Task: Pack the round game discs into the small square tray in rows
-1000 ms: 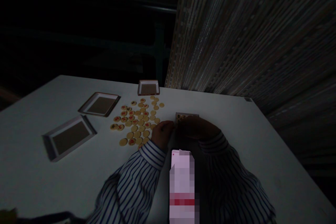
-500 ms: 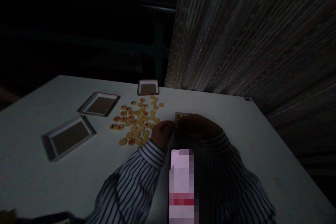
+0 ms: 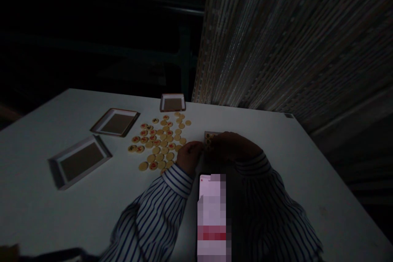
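Note:
Many round Chinese chess pieces [image 3: 163, 143], some marked in red or black and others plain side up, lie spread on the white table. Just right of them, my left hand [image 3: 189, 155] has its fingers curled and pressed together at the left side of a small box [image 3: 206, 134]. Whatever those fingers hold is hidden. Over that box reaches my right hand [image 3: 235, 145], covering most of it; its fingertips are lost in shadow. A few pieces with dark marks [image 3: 208, 136] show inside the box at its far left corner.
Three shallow rectangular trays or lids stand around the pieces: one at the back [image 3: 172, 102], one at the left [image 3: 115, 122] and a nearer one [image 3: 80, 162]. A lit phone [image 3: 211, 217] is between my forearms. Behind the table [image 3: 264, 129] hangs a string curtain [image 3: 260, 41].
My right hand has shifted very slightly to the right, uncovering a bit more of the pieces in the box. My left hand stays nearly in place.

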The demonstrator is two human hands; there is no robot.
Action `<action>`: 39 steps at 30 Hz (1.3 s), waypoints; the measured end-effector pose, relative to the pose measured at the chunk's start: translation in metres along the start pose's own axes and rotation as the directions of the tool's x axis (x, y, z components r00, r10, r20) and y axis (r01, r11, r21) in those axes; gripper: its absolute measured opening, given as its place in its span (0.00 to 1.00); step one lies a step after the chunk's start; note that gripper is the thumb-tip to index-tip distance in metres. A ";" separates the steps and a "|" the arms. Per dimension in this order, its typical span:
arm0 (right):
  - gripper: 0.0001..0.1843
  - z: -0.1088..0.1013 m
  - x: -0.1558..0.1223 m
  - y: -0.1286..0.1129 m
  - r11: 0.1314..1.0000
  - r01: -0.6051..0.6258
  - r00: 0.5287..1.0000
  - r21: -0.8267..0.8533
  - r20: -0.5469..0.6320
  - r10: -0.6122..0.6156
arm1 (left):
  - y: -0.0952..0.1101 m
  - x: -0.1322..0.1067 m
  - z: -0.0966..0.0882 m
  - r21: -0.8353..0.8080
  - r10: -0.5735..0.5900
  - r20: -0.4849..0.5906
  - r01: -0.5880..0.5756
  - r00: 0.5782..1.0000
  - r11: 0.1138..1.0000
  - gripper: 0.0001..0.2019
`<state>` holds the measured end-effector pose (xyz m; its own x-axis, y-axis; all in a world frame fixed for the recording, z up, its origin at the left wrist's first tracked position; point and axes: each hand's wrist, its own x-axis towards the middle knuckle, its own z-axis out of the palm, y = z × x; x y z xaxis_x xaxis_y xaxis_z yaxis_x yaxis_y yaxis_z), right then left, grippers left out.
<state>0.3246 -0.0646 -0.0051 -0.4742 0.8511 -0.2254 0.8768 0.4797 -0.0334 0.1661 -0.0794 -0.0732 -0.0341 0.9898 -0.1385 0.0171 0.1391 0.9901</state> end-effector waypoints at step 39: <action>0.14 -0.023 -0.005 0.002 0.996 -0.090 0.937 0.019 -0.339 0.091 | -0.006 0.001 0.000 -0.029 0.092 -0.092 -0.095 0.991 0.995 0.11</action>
<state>0.3272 -0.0633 0.0185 -0.3912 0.9130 0.1156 0.9173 0.3971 -0.0315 0.1657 -0.0795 -0.0789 -0.1245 0.9912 -0.0443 -0.0083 0.0436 0.9990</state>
